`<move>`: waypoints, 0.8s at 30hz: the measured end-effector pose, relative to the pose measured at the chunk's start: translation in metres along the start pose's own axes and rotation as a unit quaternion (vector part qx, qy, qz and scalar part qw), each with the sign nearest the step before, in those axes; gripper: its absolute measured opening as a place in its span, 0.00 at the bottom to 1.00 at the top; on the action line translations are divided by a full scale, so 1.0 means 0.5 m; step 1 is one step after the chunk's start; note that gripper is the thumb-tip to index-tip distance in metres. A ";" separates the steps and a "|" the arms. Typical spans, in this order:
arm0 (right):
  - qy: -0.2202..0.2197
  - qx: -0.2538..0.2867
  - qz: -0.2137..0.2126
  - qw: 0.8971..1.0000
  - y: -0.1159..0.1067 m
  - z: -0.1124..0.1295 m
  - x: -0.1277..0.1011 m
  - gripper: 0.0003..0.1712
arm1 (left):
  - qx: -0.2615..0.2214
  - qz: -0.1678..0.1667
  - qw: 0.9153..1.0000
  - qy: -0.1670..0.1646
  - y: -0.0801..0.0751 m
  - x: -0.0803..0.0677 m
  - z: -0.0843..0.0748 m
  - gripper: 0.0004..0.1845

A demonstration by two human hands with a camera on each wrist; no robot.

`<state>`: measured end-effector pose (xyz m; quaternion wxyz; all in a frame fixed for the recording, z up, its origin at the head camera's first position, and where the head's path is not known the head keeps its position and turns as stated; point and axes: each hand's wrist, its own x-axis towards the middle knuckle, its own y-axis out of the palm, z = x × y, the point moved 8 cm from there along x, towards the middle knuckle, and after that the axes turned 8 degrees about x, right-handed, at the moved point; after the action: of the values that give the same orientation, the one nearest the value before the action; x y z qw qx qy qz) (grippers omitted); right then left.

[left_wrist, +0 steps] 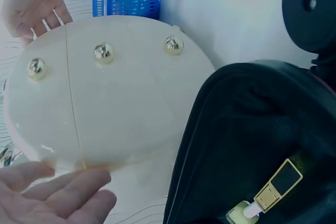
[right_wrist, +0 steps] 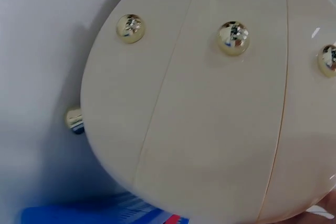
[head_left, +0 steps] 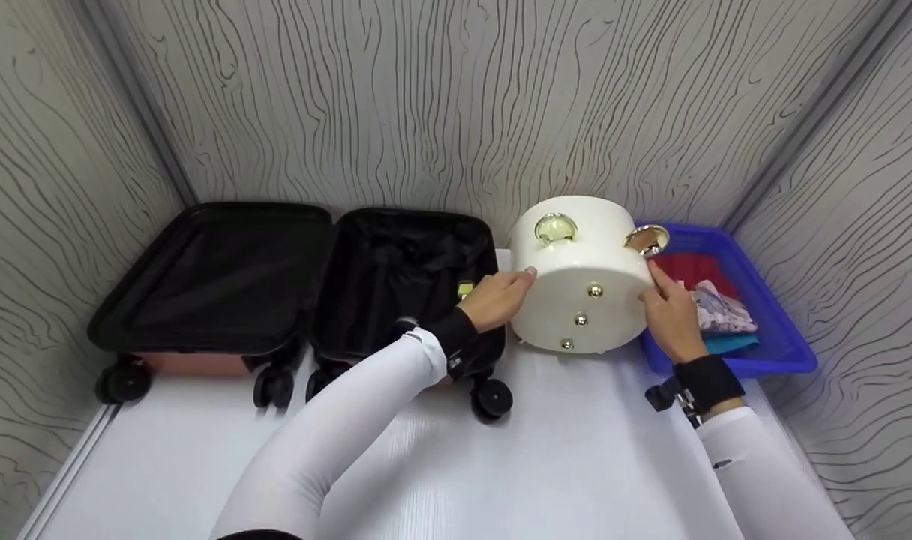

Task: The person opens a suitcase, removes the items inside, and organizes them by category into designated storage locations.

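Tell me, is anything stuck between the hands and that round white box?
Nothing visible is. The left hand rests straight against one side of the round white box, and the right hand touches the other side. No other object sits between them.

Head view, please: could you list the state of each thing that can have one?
Black-lined pink hard-shell suitcase: open flat, both halves showing no contents.
Cream round case with gold studs: closed, tipped on its side, studded base facing the camera.
Blue plastic basket: filled with folded clothes.
Left hand: fingers straight against the case.
Right hand: pressing the case's other side.
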<state>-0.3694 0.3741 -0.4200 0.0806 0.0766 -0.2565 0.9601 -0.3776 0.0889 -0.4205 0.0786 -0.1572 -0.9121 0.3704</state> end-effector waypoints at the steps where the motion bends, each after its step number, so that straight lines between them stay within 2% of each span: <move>1: 0.000 0.002 -0.004 1.000 -0.001 0.002 -0.009 0.37 | 0.001 -0.001 1.000 0.002 -0.003 -0.006 0.001 0.34; 7: 0.016 0.008 -0.024 1.000 -0.005 0.005 -0.068 0.37 | -0.013 0.014 1.000 0.015 0.007 -0.025 0.024 0.33; 8: 0.019 0.008 -0.026 0.999 -0.006 0.005 -0.077 0.37 | -0.014 0.010 0.999 0.031 0.030 -0.001 0.053 0.35; 11: 0.026 0.005 -0.037 0.999 -0.011 0.005 -0.102 0.37 | -0.010 0.018 0.999 0.050 0.038 -0.009 0.058 0.36; 14: 0.030 0.002 -0.052 0.998 -0.015 0.006 -0.127 0.37 | -0.001 0.017 0.998 0.063 0.035 -0.033 0.042 0.35; 15: 0.031 0.001 -0.057 0.998 -0.016 0.007 -0.135 0.36 | 0.002 0.024 0.998 0.056 0.014 -0.068 0.010 0.32; 17: 0.033 -0.004 -0.067 0.997 -0.016 0.006 -0.149 0.37 | 0.007 0.017 0.998 0.061 0.010 -0.085 -0.001 0.31; 19: 0.035 -0.012 -0.074 0.997 -0.016 0.004 -0.161 0.37 | 0.014 0.015 0.998 0.065 0.004 -0.102 -0.013 0.32; 24: 0.035 -0.019 -0.071 0.997 -0.015 0.001 -0.174 0.36 | 0.029 0.019 0.997 0.069 0.004 -0.114 -0.018 0.33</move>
<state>-0.2831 0.3704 -0.4323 0.1595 0.0591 -0.2660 0.9489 -0.3213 0.0764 -0.4168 0.1391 -0.1969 -0.8903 0.3863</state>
